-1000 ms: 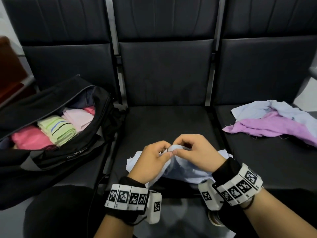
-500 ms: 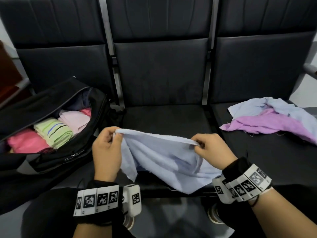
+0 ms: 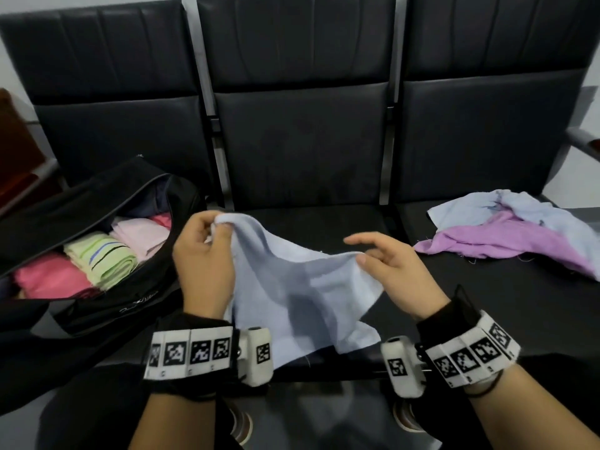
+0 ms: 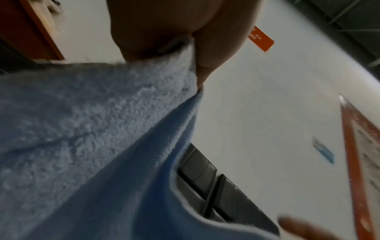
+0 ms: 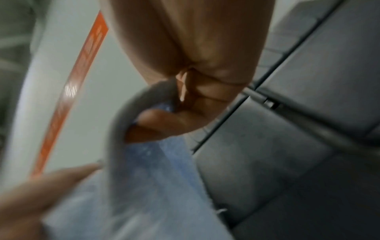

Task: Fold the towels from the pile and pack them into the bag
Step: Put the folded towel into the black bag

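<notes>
A light blue towel [image 3: 292, 287] hangs between my hands over the middle seat. My left hand [image 3: 216, 227] is raised beside the bag and pinches one top corner; the left wrist view shows the fingers [image 4: 201, 65] clamped on the towel [image 4: 82, 129]. My right hand [image 3: 367, 251] is lower, with the index finger stretched out. Its thumb holds the towel's edge, and in the right wrist view the cloth [image 5: 154, 178] loops round the thumb [image 5: 164, 125]. The open black bag [image 3: 97, 306] lies on the left seat. The pile of loose towels [image 3: 506, 238] lies on the right seat.
Inside the bag sit folded towels: a pink one [image 3: 48, 280], a green striped one [image 3: 100, 258] and a pale pink one [image 3: 143, 235]. The three black seats have upright backs and metal posts [image 3: 388, 157] between them. My knees and shoes are below the seat's front edge.
My hands went from meeting at the towel's middle to spread apart. The left hand rose with its corner, the right hand's fingers loosened, and the towel's top edge now sags.
</notes>
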